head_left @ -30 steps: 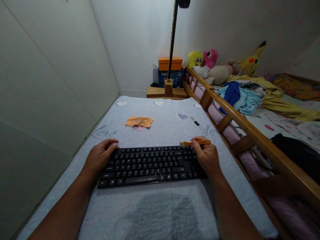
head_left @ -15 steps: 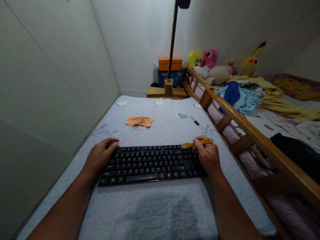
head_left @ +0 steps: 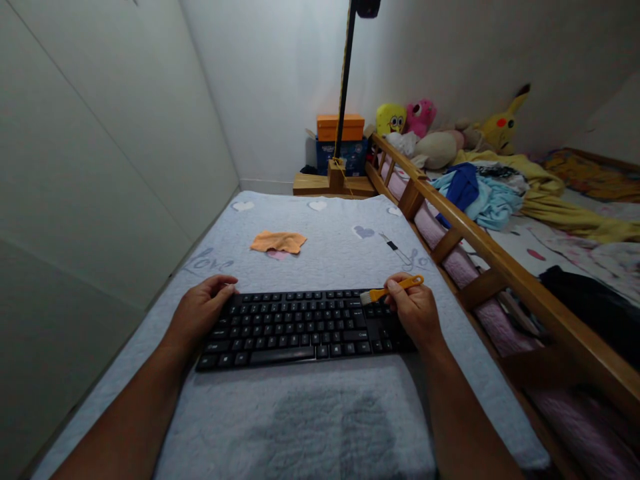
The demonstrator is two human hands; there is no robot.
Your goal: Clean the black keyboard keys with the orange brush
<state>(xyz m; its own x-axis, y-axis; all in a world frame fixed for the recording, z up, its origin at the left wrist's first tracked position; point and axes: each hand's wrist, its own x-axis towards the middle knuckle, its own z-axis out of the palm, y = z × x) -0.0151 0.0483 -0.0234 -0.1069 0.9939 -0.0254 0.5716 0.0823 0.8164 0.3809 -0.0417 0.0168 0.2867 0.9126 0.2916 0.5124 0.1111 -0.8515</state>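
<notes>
A black keyboard lies flat on the bed's light blue quilted cover. My left hand is closed around its upper left corner, with the thumb along the edge. Between the thumb and fingers of my right hand is a small brush with a yellow handle. Its pale bristles touch the keys near the top, left of the number pad. My right hand covers part of the keyboard's right end. Beyond the keyboard lie an orange cloth and a thin tweezer-like metal tool with a black band.
A wooden bed rail runs along the right side, with clothes and plush toys past it. On the left stands a pale wall or cabinet. Boxes and a black pole are at the far end.
The brush tip has shifted slightly left and toward me, from the keyboard's top edge onto the keys. My left hand holds its place.
</notes>
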